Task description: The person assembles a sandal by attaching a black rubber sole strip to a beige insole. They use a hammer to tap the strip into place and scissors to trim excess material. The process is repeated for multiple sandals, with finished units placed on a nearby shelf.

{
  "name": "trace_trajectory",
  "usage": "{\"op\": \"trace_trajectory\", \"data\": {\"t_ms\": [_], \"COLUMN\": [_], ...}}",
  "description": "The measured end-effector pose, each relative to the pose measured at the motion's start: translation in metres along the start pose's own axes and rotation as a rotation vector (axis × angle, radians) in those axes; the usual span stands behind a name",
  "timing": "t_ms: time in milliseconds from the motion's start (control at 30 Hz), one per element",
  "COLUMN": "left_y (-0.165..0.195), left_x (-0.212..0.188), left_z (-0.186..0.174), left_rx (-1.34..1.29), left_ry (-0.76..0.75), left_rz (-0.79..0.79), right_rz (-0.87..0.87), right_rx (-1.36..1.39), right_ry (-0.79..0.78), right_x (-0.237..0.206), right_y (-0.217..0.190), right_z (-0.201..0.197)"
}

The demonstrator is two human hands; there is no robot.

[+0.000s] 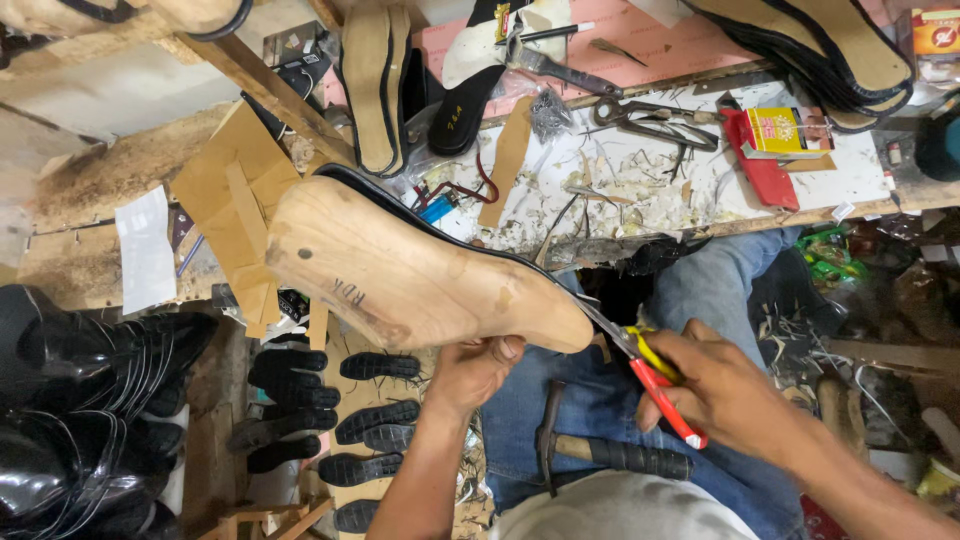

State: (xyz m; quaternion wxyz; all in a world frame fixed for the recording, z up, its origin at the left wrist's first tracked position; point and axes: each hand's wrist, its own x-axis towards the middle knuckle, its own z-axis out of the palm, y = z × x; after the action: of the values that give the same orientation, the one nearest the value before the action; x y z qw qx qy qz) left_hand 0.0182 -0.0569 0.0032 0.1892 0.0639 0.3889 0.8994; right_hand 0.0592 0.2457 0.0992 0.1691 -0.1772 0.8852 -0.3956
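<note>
The left hand (pixel 475 368) gripped the pale wooden shoe last (pixel 400 275) from below; the right hand (pixel 725 385) clasped red-handled pliers (pixel 655 380) at its black-edged toe rim, above open lap space.

Hammer (pixel 610 455) and workbench (pixel 860 175) hem lap.

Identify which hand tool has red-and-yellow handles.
The pliers in the right hand; the hammer on the lap and grey pincers on the bench lack them.

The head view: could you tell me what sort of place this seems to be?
Most likely a shoemaker's workshop. The left hand holds a wooden shoe last, the right hand works pliers at its edge, and insoles lie on the scrap-strewn bench.
</note>
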Motion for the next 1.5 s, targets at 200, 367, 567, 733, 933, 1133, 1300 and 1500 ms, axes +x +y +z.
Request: {"op": "trace_trajectory", "data": {"t_ms": [200, 367, 567, 733, 933, 1133, 1300, 1500], "left_y": [0.019, 0.020, 0.020, 0.041, 0.038, 0.021, 0.019, 0.019], "left_x": [-0.003, -0.006, 0.003, 0.024, 0.015, 0.009, 0.007, 0.000], "left_z": [0.018, 0.018, 0.023, 0.044, 0.039, 0.023, 0.017, 0.015], "left_rx": [0.262, 0.221, 0.151, 0.378, 0.261, 0.054, 0.129, 0.302], "left_ry": [-0.086, -0.023, 0.031, 0.122, 0.123, -0.042, -0.078, 0.003], "left_rz": [0.052, 0.006, 0.016, 0.180, -0.018, 0.063, 0.046, -0.096], "right_rz": [-0.190, -0.024, -0.033, 0.163, -0.242, 0.280, 0.103, -0.020], "right_rx": [-0.070, 0.013, -0.045, 0.004, 0.097, 0.194, 0.098, -0.016], "right_ry": [0.118, -0.017, 0.201, 0.219, 0.064, 0.005, -0.033, 0.022], "right_x": [0.003, 0.006, 0.020, 0.053, 0.044, 0.033, 0.024, 0.020], "right_y": [-0.003, -0.006, -0.010, -0.008, -0.016, -0.024, -0.014, 0.000], "right_z": [-0.006, -0.004, -0.004, -0.016, -0.011, 0.007, 0.005, 0.005]}}
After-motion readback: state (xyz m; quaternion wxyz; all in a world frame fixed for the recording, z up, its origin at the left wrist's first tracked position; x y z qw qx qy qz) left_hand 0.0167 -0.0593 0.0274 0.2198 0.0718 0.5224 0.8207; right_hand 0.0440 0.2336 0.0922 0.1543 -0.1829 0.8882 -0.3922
